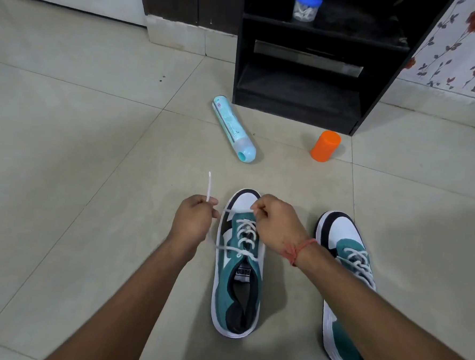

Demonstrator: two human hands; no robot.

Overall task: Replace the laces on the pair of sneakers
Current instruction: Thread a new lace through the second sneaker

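I see my left hand [193, 219] pinching one end of the white lace [244, 230], my right hand [276, 224] pinching the other, over the left sneaker [237, 285] on the floor [80, 142]. The right sneaker [344, 283] sits near, laced.

Even, soft light; faint shadows; edges perhaps slightly bowed.

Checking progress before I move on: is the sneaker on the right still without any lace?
No, the right sneaker already has a white lace crisscrossed through its eyelets.
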